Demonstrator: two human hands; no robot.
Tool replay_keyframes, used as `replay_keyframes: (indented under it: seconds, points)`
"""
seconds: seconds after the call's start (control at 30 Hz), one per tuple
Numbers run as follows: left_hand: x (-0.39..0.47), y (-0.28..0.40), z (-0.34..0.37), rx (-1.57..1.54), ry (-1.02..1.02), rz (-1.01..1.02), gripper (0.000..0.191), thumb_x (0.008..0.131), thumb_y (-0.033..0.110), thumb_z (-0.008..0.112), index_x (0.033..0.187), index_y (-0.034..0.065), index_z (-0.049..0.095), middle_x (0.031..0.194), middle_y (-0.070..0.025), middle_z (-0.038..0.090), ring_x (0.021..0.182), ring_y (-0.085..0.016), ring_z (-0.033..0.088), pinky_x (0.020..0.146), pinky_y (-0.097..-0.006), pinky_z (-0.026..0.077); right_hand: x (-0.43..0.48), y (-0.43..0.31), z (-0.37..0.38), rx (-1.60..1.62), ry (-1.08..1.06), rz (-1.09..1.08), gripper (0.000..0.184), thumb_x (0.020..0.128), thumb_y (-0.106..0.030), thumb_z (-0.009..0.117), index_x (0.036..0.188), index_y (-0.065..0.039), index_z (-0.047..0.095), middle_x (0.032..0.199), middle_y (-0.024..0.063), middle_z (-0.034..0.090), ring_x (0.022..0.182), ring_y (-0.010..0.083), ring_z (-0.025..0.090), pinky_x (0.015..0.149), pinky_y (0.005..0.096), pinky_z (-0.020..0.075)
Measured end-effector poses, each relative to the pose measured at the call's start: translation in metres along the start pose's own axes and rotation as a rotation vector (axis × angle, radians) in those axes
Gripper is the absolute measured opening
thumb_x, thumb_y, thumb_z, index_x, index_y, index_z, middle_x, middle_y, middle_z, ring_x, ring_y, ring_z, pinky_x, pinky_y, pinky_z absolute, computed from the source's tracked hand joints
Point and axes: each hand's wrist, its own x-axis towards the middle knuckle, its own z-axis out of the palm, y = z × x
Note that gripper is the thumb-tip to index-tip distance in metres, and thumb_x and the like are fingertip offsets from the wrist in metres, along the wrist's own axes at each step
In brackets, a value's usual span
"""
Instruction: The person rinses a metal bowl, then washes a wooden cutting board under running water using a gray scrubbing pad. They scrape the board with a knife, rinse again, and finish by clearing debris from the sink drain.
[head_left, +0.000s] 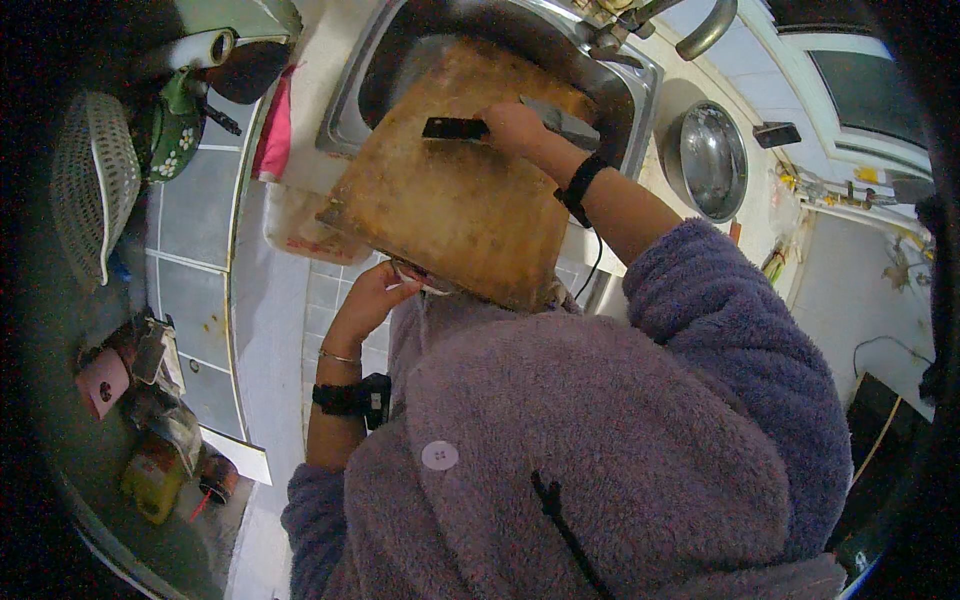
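Note:
A large worn wooden cutting board (450, 202) lies tilted over the steel sink (345, 112), its near edge close to my body. My right hand (514, 127) is above the board's far half, closed on what looks like a black-handled knife (455, 129). The black end sticks out to the left; a flat grey part shows on the other side, partly behind the hand. At the board's near left edge, my left hand (386, 292) pinches the pale rim of a small thing (429, 288), mostly hidden under the board.
The faucet (622, 34) stands behind the sink. A steel basin (714, 161) rests on the right counter. Left of the board are a clear plastic container (300, 232) and a pink cloth (277, 135). A white perforated basket (94, 180) is at far left. A black cable hangs right of the board.

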Motion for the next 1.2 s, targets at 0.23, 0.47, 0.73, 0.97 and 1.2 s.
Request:
replay_keyframes:
  seconds: [0.23,0.47,0.73,0.97,1.2]
  points:
    - [-0.002,0.003,0.002,0.025,0.014,-0.023,0.019,0.087,0.017,0.065,0.100,0.0042,0.064,0.098,-0.0035,0.066,0.094,-0.012,0.058,0.089,-0.0296,0.043,-0.019,-0.008,-0.015,0.006,-0.062,-0.056,0.023,0.075,-0.018,0.065,0.097,-0.011,0.067,0.089,0.0165,0.066,0.085,0.0362,0.064,0.073,0.0452,0.0514]
    - [-0.005,0.013,0.002,0.059,0.030,-0.056,0.017,0.084,0.016,0.067,0.096,0.0047,0.064,0.096,-0.0043,0.066,0.094,-0.014,0.058,0.087,-0.0306,0.044,-0.015,0.019,-0.014,0.013,0.047,0.005,0.024,0.075,-0.020,0.065,0.094,-0.007,0.068,0.090,0.0180,0.067,0.086,0.0368,0.064,0.072,0.0452,0.0521]
    - [-0.003,0.008,0.001,0.045,0.020,-0.026,0.016,0.084,0.015,0.068,0.094,0.0040,0.063,0.092,-0.0038,0.065,0.091,-0.014,0.058,0.085,-0.0301,0.045,-0.011,0.008,-0.011,-0.124,-0.024,0.167,0.023,0.076,-0.018,0.062,0.094,-0.005,0.068,0.092,0.0170,0.068,0.088,0.0355,0.066,0.073,0.0442,0.0535]
    - [0.002,0.007,-0.001,0.017,-0.018,0.035,0.015,0.084,0.014,0.067,0.095,0.0041,0.061,0.092,-0.0021,0.064,0.088,-0.012,0.057,0.082,-0.0286,0.045,-0.078,-0.036,-0.013,-0.034,0.039,0.010,0.023,0.075,-0.012,0.059,0.096,-0.009,0.068,0.086,0.0162,0.067,0.079,0.0354,0.065,0.065,0.0459,0.0520]
    - [-0.002,0.007,0.001,0.055,0.005,-0.002,0.016,0.086,0.016,0.065,0.097,0.0041,0.064,0.090,-0.0018,0.064,0.088,-0.010,0.056,0.079,-0.0263,0.045,-0.025,0.025,-0.023,0.043,0.110,0.267,0.019,0.076,-0.015,0.061,0.090,-0.004,0.068,0.090,0.0181,0.067,0.083,0.0358,0.066,0.069,0.0457,0.0527]
